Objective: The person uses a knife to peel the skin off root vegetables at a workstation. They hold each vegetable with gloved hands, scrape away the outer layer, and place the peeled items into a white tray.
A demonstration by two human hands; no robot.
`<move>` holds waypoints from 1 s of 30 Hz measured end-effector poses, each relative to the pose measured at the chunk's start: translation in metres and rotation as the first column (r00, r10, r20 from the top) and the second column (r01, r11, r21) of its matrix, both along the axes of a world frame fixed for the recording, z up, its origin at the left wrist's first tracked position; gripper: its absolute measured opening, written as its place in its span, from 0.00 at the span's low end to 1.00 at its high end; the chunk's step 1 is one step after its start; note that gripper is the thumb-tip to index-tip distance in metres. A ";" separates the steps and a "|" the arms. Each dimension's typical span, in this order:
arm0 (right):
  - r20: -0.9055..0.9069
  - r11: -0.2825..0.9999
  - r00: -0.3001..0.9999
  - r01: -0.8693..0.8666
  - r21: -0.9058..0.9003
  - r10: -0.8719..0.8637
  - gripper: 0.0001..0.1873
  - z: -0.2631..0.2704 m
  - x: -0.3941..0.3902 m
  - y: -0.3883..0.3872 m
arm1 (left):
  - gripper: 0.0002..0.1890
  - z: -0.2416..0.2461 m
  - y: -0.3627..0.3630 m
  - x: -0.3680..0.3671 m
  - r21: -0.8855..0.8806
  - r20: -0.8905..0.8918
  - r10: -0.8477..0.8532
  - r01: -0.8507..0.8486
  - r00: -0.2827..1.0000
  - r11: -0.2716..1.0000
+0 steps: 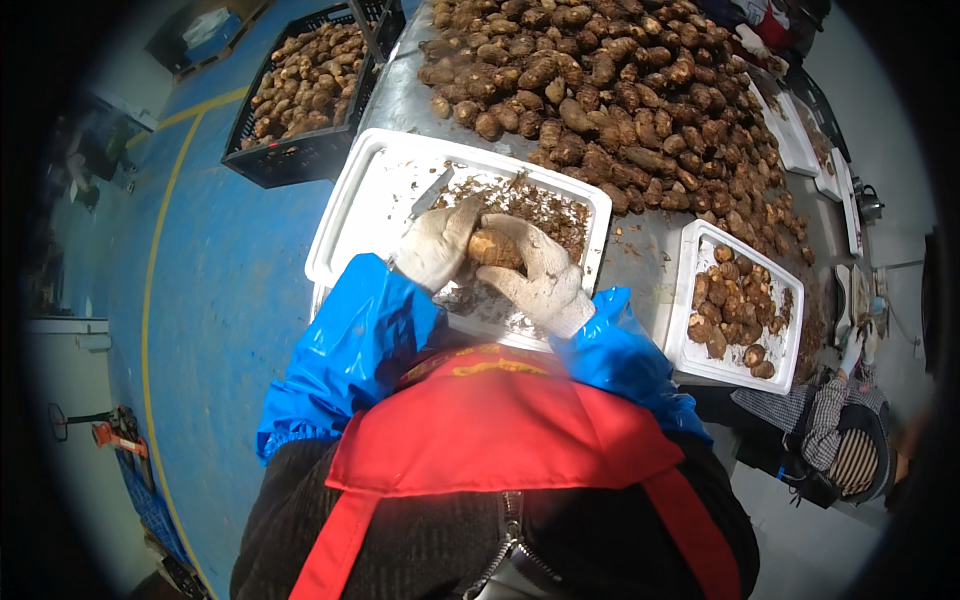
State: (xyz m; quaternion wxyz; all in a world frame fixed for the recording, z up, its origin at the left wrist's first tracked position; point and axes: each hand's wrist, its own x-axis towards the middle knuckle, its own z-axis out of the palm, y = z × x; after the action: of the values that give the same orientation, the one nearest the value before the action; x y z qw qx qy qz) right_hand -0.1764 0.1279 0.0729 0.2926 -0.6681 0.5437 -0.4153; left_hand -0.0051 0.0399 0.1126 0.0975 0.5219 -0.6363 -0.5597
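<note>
Both of my hands wear whitish gloves and meet over a white plastic tray (360, 202) strewn with brown peelings (540, 202). My right hand (544, 277) grips a brown taro corm (495, 249) between thumb and fingers. Against the corm's left side lies my left hand (439, 244), its fingers curled. A knife blade (433, 191) sticks up beyond the left hand; its handle is hidden, so I cannot tell whether that hand holds it.
Unpeeled taro corms (622, 97) are heaped on the metal table (405, 97). A black crate (289, 161) of corms stands at the upper left, a smaller white tray (675, 322) of corms at the right. Co-workers (832, 435) sit at the lower right and upper right.
</note>
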 end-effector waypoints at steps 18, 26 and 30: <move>0.462 0.988 0.886 -0.040 0.147 -0.033 0.26 -0.006 -0.009 -0.008 | 0.15 0.008 -0.005 0.016 -0.531 0.210 -0.374 0.426 0.904 0.732; 0.105 0.999 0.994 0.038 -0.021 -0.035 0.31 -0.012 -0.002 -0.002 | 0.18 -0.070 -0.014 0.029 -0.470 -0.148 -0.311 0.210 0.939 0.857; 0.029 0.995 0.998 0.061 -0.084 -0.058 0.34 -0.029 -0.004 -0.006 | 0.19 -0.066 -0.020 0.033 -0.552 -0.152 -0.434 0.288 0.888 0.783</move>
State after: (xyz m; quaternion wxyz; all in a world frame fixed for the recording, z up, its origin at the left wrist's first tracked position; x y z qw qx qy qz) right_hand -0.1800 0.1214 0.0439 0.2586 -0.6579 0.5413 -0.4553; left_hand 0.0283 0.0197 0.0466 0.2091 0.2623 -0.8314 -0.4431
